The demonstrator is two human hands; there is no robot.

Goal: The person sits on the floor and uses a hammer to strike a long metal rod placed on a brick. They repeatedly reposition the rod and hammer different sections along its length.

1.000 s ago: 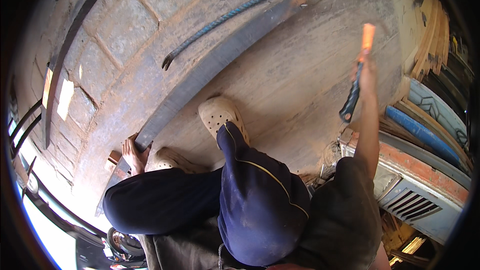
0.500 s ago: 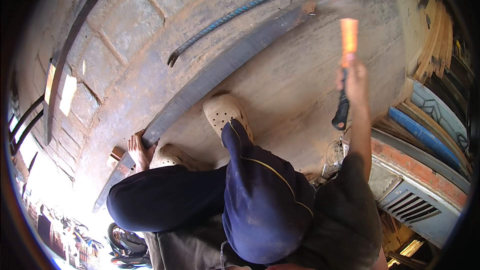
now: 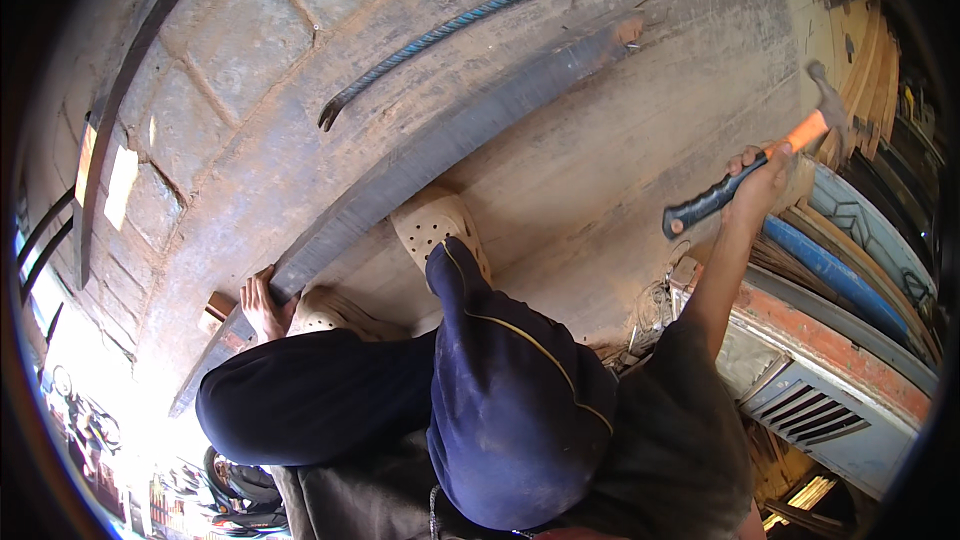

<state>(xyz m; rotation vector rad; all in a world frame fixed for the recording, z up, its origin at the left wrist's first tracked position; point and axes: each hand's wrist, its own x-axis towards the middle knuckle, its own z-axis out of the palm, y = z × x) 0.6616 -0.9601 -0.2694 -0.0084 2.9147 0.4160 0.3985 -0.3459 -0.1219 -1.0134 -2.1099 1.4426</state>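
Observation:
My right hand [image 3: 757, 188] is wrapped round a hammer [image 3: 704, 208] with an orange and black handle, raised to the right, its metal head up and away from me. Resting on the floor, a long grey wooden beam [image 3: 405, 165] runs diagonally from lower left to upper right. My left hand [image 3: 264, 308] grips the beam near its lower left end, fingers over its edge. At the far end the wood looks splintered, with thin nail-like bits sticking out. Beyond the beam lies a twisted pry bar [image 3: 470, 18], partly blue, with a forked claw.
A small brown wood block [image 3: 219, 307] sits beside my left hand. Boards and panels [image 3: 840, 270] lean at the right, near an orange and grey cabinet-like piece [image 3: 815, 335]. A dark curved beam [image 3: 125, 90] lies at the left. My clogs [image 3: 440, 225] stand close to the beam.
My right hand has swung the hammer to the right, away from the beam's far end, and its head now points up and right. My left hand stays on the beam.

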